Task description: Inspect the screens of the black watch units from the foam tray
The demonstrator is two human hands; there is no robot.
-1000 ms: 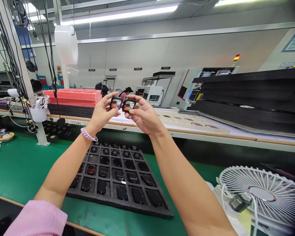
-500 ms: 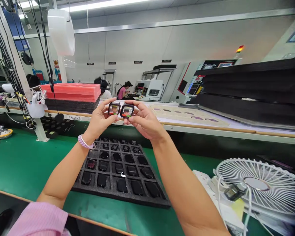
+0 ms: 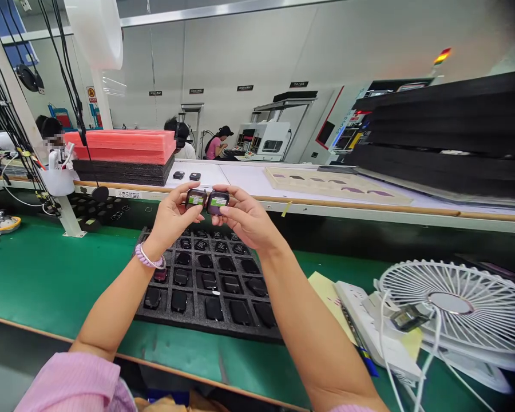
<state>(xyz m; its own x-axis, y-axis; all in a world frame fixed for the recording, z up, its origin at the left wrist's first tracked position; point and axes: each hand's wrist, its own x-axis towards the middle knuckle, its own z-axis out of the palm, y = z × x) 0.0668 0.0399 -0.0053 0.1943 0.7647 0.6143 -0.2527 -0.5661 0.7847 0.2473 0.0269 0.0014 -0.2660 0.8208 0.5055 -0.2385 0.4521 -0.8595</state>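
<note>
Two small dark square watch-like cases are held up side by side above the foam tray. My left hand [image 3: 175, 213] pinches the left case [image 3: 196, 198] between thumb and fingers. In my right hand [image 3: 246, 216] is the right case [image 3: 218, 202], gripped at its right side. Both faces turn toward me and show green and white reflections or displays. Below them, the black foam tray [image 3: 193, 320] lies on the green bench, with several similar dark cases in its compartments. Two more small dark cases [image 3: 178, 175] [image 3: 194, 176] rest on the white shelf behind my hands.
Red foam sheets [image 3: 124, 147] sit on the shelf at left, near a white holder [image 3: 60, 181]. Black foam sheets [image 3: 450, 137] are stacked at right, beside a cream tray [image 3: 335, 186]. A white fan [image 3: 450, 303] and power strip [image 3: 360, 309] stand at lower right. People sit farther back.
The view has tilted down slightly. Both cases have tilted, and their faces now show green and white instead of the earlier reflections. The two cases on the shelf have come into sight.
</note>
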